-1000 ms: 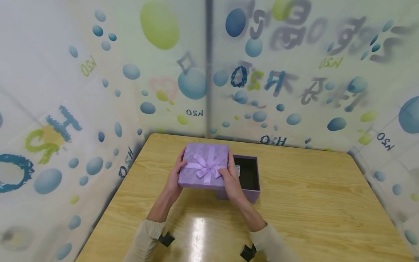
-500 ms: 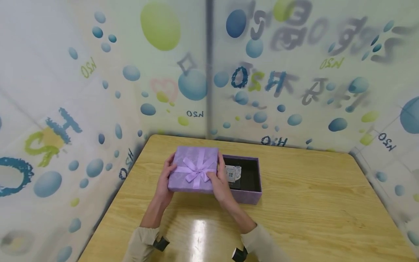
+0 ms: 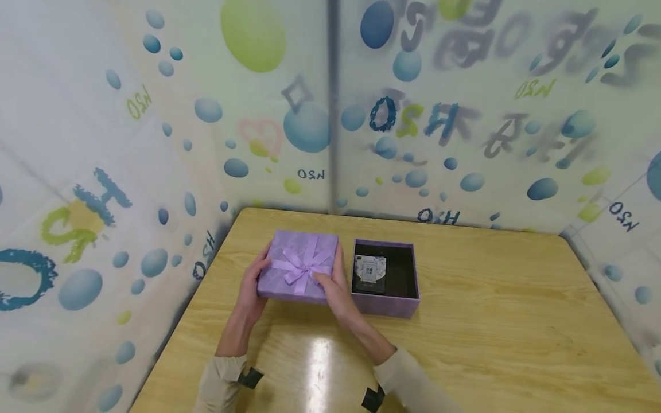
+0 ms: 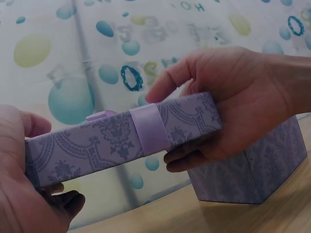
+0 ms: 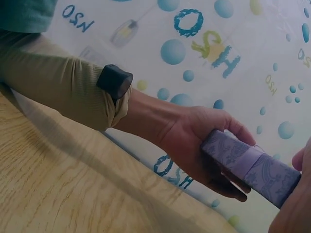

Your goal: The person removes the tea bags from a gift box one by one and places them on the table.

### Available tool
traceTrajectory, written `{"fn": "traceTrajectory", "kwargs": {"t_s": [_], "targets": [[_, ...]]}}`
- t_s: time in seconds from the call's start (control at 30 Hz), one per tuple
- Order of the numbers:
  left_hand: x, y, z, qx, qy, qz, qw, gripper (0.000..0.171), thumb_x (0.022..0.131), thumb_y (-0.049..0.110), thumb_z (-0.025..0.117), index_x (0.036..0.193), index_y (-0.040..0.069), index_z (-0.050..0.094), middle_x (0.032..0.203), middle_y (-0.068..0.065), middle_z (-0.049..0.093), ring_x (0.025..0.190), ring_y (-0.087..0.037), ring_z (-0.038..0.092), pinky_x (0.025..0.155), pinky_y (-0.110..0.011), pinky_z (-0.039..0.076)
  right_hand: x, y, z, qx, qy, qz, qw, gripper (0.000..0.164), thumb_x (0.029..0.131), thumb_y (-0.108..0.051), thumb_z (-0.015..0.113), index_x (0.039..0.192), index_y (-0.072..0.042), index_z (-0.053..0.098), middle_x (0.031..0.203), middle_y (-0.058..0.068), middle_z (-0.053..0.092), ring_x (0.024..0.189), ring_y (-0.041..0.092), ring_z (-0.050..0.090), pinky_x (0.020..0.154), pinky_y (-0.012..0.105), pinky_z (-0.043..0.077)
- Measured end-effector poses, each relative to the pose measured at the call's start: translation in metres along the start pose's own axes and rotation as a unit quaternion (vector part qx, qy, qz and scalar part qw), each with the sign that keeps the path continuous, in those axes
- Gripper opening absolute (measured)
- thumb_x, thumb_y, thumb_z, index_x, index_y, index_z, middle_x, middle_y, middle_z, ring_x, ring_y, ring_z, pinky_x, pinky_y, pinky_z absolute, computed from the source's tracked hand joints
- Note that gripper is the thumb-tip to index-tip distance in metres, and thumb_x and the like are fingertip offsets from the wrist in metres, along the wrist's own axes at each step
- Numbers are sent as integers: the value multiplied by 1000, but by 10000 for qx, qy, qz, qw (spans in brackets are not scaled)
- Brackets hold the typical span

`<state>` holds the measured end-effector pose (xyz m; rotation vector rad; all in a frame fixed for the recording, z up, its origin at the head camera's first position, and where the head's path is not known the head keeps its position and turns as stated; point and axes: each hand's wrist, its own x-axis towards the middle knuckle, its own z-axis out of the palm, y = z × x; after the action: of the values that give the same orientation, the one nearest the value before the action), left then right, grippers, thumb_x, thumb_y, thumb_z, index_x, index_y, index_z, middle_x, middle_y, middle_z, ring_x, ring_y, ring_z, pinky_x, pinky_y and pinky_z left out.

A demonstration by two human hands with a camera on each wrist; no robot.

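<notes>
A purple patterned box lid [image 3: 281,285] with a lilac ribbon bow [image 3: 302,269] is held up between both hands, above the table. My left hand [image 3: 251,285] grips its left edge, thumb on top and fingers underneath, as the left wrist view shows. My right hand [image 3: 338,292] grips the opposite edge, its thumb lying on the top near the bow. Just right of that hand stands the matching purple box [image 3: 387,306], uncovered, with a black interior. Inside it, on the left, lies a dark flat item with a pale printed card [image 3: 370,271] on it; its print is too small to read.
The wooden table [image 3: 496,321] extends to the right of the box and in front of the hands. Printed sheets [image 3: 465,115] with blue and green dots enclose its back and sides. A black wrist camera [image 5: 115,81] sits on the left sleeve.
Both hands have carried the lid to the left, off from over the box. The box's opening and the card inside now show fully; earlier the lid and right hand covered part of them.
</notes>
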<state>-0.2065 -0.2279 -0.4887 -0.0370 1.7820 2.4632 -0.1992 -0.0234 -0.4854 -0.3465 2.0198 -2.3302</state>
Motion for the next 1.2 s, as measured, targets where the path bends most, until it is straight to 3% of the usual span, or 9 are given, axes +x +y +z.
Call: {"fn": "traceTrajectory", "kwargs": {"t_s": [0.1, 0.23, 0.47, 0.6, 0.93, 1.1, 1.2], "targets": [[0, 1, -4, 202, -120, -21, 9997, 61, 110, 24, 34, 169, 20, 21, 176, 0, 12, 161, -19, 4, 128, -46, 1, 2, 6, 4, -46, 169, -30, 9998, 98, 94, -9, 57, 168, -11, -7, 175, 11, -10, 161, 30, -9, 125, 56, -6], [4, 0, -7, 436, 142, 44, 9989, 61, 109, 22, 37, 168, 17, 24, 175, -2, 16, 161, -19, 6, 128, -44, 2, 7, 15, 8, -5, 341, -3, 9994, 97, 93, -8, 59, 169, -10, -1, 175, 13, -1, 161, 32, -1, 126, 55, -1], [15, -15, -12, 139, 1297, 402, 9906, 50, 109, 11, 38, 157, 1, 44, 164, -12, 41, 155, -19, 32, 126, -35, 22, 18, 40, 14, 98, 451, 406, 9981, 96, 95, -12, 59, 169, -9, -2, 175, 15, -3, 161, 31, -2, 126, 53, 0], [20, -24, -18, 187, 1658, 374, 9853, 46, 110, 11, 39, 153, -1, 50, 160, -13, 47, 152, -18, 37, 124, -32, 27, 21, 52, 17, 79, 490, 611, 9969, 95, 96, -14, 60, 168, -7, -3, 175, 15, -5, 161, 31, -5, 126, 54, -1], [29, -34, -28, 1371, 1615, -79, 9773, 54, 105, 15, 53, 158, 3, 45, 165, -15, 39, 156, -25, 28, 127, -39, 19, 31, 73, 21, -60, 701, 716, 9949, 102, 91, -13, 63, 167, -2, -4, 174, 17, -7, 161, 32, -6, 126, 53, -2], [32, -37, -32, 1849, 1652, -58, 9688, 55, 107, 18, 52, 159, 6, 43, 164, -16, 39, 155, -26, 29, 126, -40, 20, 33, 74, 23, -409, 519, 838, 9943, 106, 91, -15, 65, 167, -6, -7, 175, 12, -10, 161, 28, -8, 126, 51, -2], [32, -38, -36, 1906, 1763, 26, 9657, 53, 108, 20, 52, 159, 8, 44, 164, -13, 42, 154, -23, 32, 125, -39, 22, 36, 75, 25, -660, 266, 814, 9941, 105, 94, -20, 65, 166, -6, -10, 174, 11, -14, 160, 27, -11, 126, 52, -4]]}}
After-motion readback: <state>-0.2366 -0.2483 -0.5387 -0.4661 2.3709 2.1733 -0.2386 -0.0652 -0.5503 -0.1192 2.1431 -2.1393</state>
